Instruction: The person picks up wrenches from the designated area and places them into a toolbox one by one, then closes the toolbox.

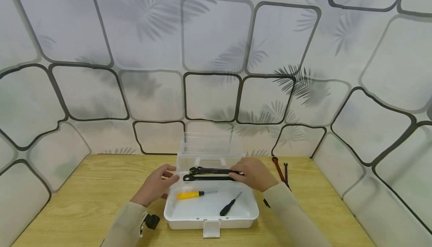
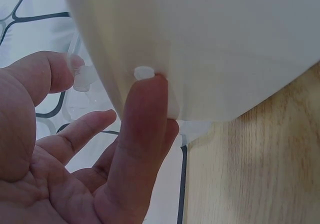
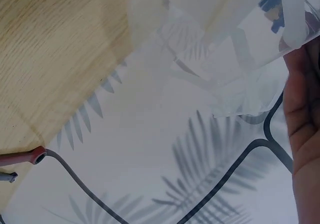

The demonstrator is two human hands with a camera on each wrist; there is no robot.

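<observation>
An open white toolbox (image 1: 212,222) with a clear lid stands in front of me. Dark wrenches (image 1: 209,178) lie lengthwise in its clear inner tray (image 1: 182,161), at the back. Over the tray's right end, my right hand (image 1: 256,174) grips one wrench's end; the curled fingers hide part of it. At the box's left side, my left hand (image 1: 156,183) rests with fingers spread, a fingertip on the outer wall (image 2: 210,44) beside a small white peg (image 2: 144,73). A yellow-handled screwdriver (image 1: 189,195) and a black screwdriver (image 1: 227,208) lie on the box floor.
Right of the box, a red wrench (image 1: 278,168) and a purple one (image 1: 286,172) lie on the wooden table (image 1: 101,194). My right forearm passes over a small black object (image 1: 266,203) there. A patterned cloth wall (image 1: 212,97) rises behind the table.
</observation>
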